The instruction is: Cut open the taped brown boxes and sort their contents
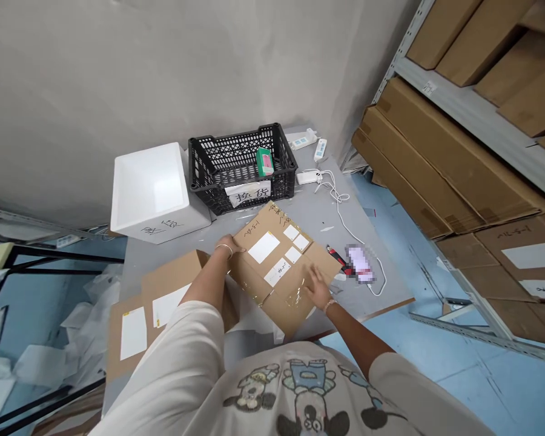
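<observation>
A brown cardboard box (pixel 254 275) with white labels and clear tape lies at an angle near the front of the grey table, a wide flap spread towards my body. At its upper left edge my left hand (pixel 228 245) grips it, the thumb on top and the other fingers partly hidden. My right hand (pixel 318 290) rests on the flap at the right, fingers spread and flat. Beside my left arm stand more brown boxes (pixel 175 272) with white labels. A red and black tool (pixel 340 260) lies right of the box, next to a blurred phone (pixel 360 264) with a white cable.
Behind the box are a white bin (pixel 163 221) and a black crate (pixel 243 175) holding a green and pink packet (pixel 265 162). White power strips (pixel 303 140) lie at the back right. Shelves (pixel 463 97) of large boxes stand right, a black frame (pixel 54 272) left.
</observation>
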Demonstrator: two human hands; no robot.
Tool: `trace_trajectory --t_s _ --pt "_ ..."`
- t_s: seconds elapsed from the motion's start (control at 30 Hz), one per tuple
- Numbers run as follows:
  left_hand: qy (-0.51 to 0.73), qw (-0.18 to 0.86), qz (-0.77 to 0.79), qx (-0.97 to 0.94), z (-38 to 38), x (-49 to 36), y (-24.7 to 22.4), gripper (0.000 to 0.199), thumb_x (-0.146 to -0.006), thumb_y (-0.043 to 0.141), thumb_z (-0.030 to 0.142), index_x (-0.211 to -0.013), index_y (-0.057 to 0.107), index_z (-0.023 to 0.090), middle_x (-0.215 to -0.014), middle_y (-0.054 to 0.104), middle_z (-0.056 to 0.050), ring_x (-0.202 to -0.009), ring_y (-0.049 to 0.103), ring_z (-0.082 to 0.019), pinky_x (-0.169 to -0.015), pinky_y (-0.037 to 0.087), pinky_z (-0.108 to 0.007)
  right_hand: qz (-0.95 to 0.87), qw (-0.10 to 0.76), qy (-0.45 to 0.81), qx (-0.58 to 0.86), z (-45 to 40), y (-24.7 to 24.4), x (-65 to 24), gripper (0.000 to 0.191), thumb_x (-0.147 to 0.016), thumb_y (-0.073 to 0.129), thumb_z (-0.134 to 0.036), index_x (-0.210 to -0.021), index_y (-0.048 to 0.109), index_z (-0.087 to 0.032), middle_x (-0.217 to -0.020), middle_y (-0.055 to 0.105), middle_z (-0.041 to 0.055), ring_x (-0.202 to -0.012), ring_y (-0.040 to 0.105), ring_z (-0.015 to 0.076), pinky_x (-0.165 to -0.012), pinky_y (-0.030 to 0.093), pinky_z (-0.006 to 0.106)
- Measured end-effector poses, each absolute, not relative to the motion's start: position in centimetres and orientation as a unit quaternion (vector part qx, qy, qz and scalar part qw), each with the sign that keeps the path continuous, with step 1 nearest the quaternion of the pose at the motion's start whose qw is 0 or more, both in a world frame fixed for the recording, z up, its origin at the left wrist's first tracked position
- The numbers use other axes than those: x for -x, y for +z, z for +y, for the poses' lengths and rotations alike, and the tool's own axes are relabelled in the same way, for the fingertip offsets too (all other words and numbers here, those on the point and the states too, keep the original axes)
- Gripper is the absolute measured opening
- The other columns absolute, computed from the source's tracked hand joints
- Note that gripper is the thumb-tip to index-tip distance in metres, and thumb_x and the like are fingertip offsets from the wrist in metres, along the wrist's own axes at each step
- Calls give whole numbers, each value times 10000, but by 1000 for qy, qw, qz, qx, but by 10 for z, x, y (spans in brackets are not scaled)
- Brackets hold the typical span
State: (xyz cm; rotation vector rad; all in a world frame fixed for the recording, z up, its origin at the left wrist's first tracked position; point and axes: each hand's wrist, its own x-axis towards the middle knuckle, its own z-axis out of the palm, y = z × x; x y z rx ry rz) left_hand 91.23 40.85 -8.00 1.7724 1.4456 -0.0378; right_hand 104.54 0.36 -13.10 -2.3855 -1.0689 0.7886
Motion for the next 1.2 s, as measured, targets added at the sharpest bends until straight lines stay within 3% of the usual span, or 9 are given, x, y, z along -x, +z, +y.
trace_trajectory --t_s 0.1,0.2,0.3,0.43,0.53,0.6,0.73,0.97,1.2 --pt "4 446 525 -725 412 -904 -44 455 -480 888 423 -658 514 234 -834 653 -102 -1159 559 -383 -1002 421 -446 -350 257 209 876 -15 -114 -1065 835 -873 546 -366 -1564 121 -167 -1625 97 144 -1499 105 257 -1169 253 467" --pt "35 434 442 -784 399 -893 0 460 -424 917 322 -652 528 231 -707 605 -34 -1008 614 -343 -929 469 -406 -314 313 127 887 -10 -79 -1109 1075 -776 681 -503 -1557 70 -88 -1604 110 226 -1495 82 314 -1172 220 514" --pt "63 414 365 -832 377 -882 42 444 -451 907 321 -713 562 223 -725 607 -10 -890 628 -298 -855 495 -378 -325 372 183 850 8 -40 -1159 1182 -659 781 -537 -1549 142 -96 -1557 270 241 -1444 275 328 -1136 307 483" --pt "105 441 341 -823 355 -869 83 436 -490 888 272 -800 589 209 -798 624 0 -898 618 -265 -818 502 -341 -380 404 386 737 25 3 -1191 757 -689 761 -507 -1325 556 -152 -1245 659 147 -1121 632 289 -982 476 467" --pt "172 436 380 -797 343 -863 106 483 -496 887 247 -873 588 205 -884 631 -14 -1018 587 -293 -920 477 -392 -408 434 396 699 25 30 -1185 514 -720 726 -520 -1084 699 -158 -1094 732 102 -1002 679 277 -933 510 463" --pt "255 390 406 -786 331 -858 116 566 -537 872 238 -1018 576 203 -1087 616 -58 -1180 512 -323 -1035 404 -442 -414 468 349 698 19 46 -1178 478 -714 736 -517 -1041 718 -169 -1081 737 93 -993 681 275 -926 517 455" --pt "407 334 453 -719 290 -836 110 781 -624 835 226 -1303 451 180 -1455 388 -161 -1425 255 -339 -1170 228 -457 -402 512 271 709 2 65 -1174 499 -705 754 -531 -1050 716 -172 -1099 731 106 -990 683 271 -915 525 437" --pt "338 614 487 -521 197 -765 51 833 -691 818 374 -1385 392 195 -1474 408 -220 -1404 356 -327 -1128 324 -455 -346 604 323 641 26 55 -1156 601 -699 745 -584 -1129 674 -169 -1042 742 123 -1012 683 269 -905 533 425" --pt "390 599 531 -455 165 -689 51 843 -677 826 411 -1393 434 204 -1425 491 -200 -1335 458 -327 -1086 386 -462 -439 546 450 553 80 45 -1080 627 -690 715 -642 -1139 666 -206 -1022 747 102 -1024 683 280 -925 525 459"
